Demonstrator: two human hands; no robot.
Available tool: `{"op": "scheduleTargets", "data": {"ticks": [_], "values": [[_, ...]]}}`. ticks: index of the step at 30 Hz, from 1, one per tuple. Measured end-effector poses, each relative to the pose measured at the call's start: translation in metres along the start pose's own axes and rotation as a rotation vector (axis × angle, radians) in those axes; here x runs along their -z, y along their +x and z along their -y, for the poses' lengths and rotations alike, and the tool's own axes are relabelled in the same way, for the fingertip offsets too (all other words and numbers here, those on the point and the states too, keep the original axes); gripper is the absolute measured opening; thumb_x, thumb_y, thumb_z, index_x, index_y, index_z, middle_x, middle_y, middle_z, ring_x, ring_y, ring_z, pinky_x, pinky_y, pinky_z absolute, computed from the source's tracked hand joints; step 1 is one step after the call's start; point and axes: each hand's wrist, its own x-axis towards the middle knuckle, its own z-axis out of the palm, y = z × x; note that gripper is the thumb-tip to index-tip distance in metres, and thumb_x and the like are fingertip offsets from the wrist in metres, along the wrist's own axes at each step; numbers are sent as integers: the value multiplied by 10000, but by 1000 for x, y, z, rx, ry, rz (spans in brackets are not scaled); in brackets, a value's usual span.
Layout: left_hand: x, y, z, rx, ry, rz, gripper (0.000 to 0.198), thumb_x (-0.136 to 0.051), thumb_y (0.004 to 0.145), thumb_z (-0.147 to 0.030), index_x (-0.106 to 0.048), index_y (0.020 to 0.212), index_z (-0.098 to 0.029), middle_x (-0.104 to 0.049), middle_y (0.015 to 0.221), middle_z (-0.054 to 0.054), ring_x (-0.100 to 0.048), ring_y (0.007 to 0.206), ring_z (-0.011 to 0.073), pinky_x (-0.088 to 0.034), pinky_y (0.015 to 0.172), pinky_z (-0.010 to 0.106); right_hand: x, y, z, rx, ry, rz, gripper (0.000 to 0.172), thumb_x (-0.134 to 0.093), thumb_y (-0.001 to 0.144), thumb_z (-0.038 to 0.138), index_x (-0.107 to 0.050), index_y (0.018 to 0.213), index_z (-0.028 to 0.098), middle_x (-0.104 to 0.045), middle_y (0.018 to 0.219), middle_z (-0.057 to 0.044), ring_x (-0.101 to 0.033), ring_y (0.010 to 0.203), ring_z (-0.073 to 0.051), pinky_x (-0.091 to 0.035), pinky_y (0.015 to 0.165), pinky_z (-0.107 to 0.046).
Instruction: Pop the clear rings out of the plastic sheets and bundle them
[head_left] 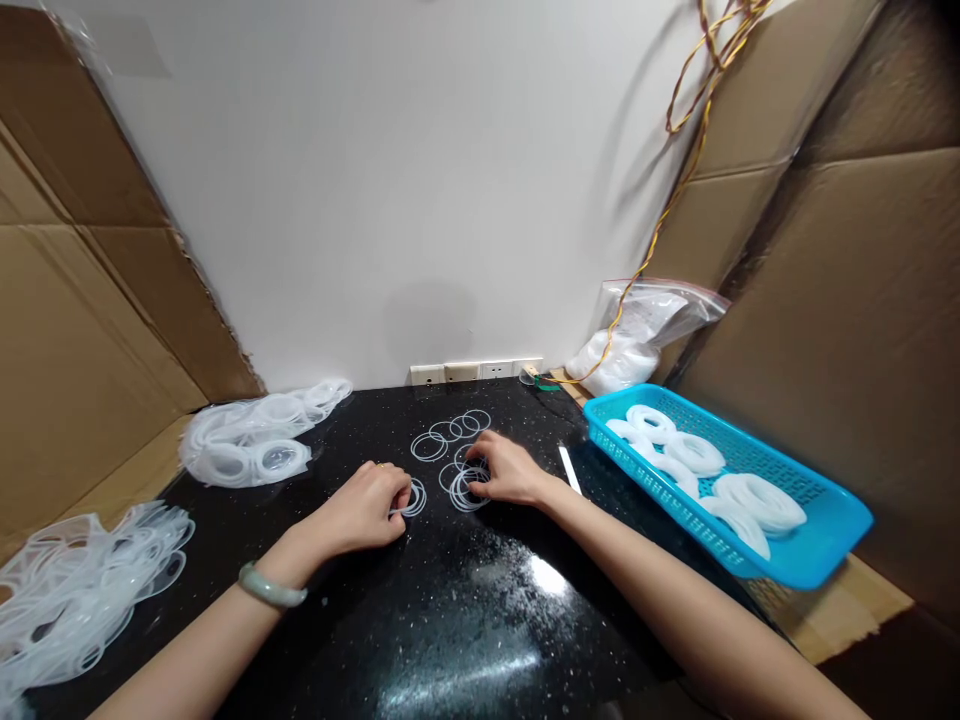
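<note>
My left hand (375,505) is closed around the near edge of a small bundle of thin, clear rings (418,497) resting on the black tabletop. To its right, my right hand (510,470) reaches over a loose cluster of overlapping rings (457,490), thumb and fingertips apart at its edge. Its fingertips touch or hover just above them; I cannot tell which. Beyond both hands, several single rings (429,447) lie flat in an overlapping row.
A blue basket (832,540) with coiled white ring bundles stands at right. Beside it lies a white strip (569,470). Clear ring sheets are heaped at left (112,580) and back left (255,435). A plastic bag (630,340), sockets (461,372) and yellow wire (660,220) are behind; cardboard flanks both sides.
</note>
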Motion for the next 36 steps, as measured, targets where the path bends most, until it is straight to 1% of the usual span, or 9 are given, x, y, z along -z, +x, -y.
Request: {"op": "scheduleTargets", "data": {"ticks": [3, 7, 14, 20, 26, 28, 30, 33, 36], "values": [[-1, 2, 11, 103, -199, -27, 49, -477, 667, -150, -470, 693, -191, -519, 649, -32, -437, 584, 132, -294, 552, 243, 1, 3, 2, -4, -96, 54, 513, -717, 666, 378, -645, 1128, 166, -573, 1096, -88, -591, 905, -219, -437, 753, -292], [4, 3, 19, 154, -319, -141, 23, -487, 726, -189, -488, 749, -188, -514, 674, -48, -409, 564, 106, -297, 541, 220, 4, 9, 3, -2, -156, 106, 543, -717, 649, 410, -629, 1126, 168, -570, 1089, -87, -596, 860, -214, -429, 701, -288], [7, 8, 18, 127, -295, -346, 57, -479, 769, -172, -534, 767, -185, -565, 697, -31, -504, 627, 118, -357, 602, 222, 6, 5, 11, 79, -147, 73, 570, -738, 612, 306, -544, 1132, 181, -593, 1087, -77, -573, 921, -216, -412, 725, -285], [2, 15, 24, 186, -252, -397, 153, -519, 819, -277, -644, 837, -191, -579, 651, -32, -499, 558, 117, -354, 579, 227, 4, 0, 16, 161, -120, 89, 497, -680, 621, 187, -546, 1100, 195, -628, 1056, -47, -576, 925, -199, -401, 701, -260], [0, 35, 48, 445, -248, -609, 290, -517, 822, -411, -667, 825, -163, -585, 616, 1, -511, 564, 146, -356, 569, 248, 5, 2, 24, 226, -330, 123, 426, -591, 670, 103, -574, 1092, 157, -667, 983, -93, -599, 887, -215, -390, 685, -274], [5, 45, 52, 441, -253, -581, 308, -508, 816, -417, -662, 814, -150, -599, 629, 15, -518, 572, 153, -356, 558, 249, 4, 3, 26, 225, -390, 131, 388, -568, 680, 81, -587, 1064, 137, -676, 945, -109, -608, 858, -216, -387, 687, -278], [14, 55, 51, 365, -263, -494, 284, -542, 786, -408, -676, 800, -158, -609, 630, 9, -522, 577, 150, -360, 552, 240, 3, 3, 26, 193, -397, 136, 355, -559, 684, 77, -599, 1033, 134, -685, 913, -108, -618, 820, -210, -378, 660, -272], [31, 65, 42, 171, -260, -301, 189, -577, 732, -306, -703, 784, -176, -627, 641, -6, -524, 587, 133, -365, 559, 222, 4, 2, 24, 117, -321, 141, 283, -575, 678, 100, -631, 949, 161, -692, 863, -79, -622, 774, -193, -352, 607, -251], [44, 69, 35, 12, -220, -117, 200, -519, 682, -170, -696, 776, -164, -636, 661, -2, -527, 592, 121, -367, 568, 213, 9, -1, 21, 57, -166, 169, 234, -627, 644, 146, -653, 874, 183, -683, 805, -37, -603, 711, -163, -331, 563, -225]]}}
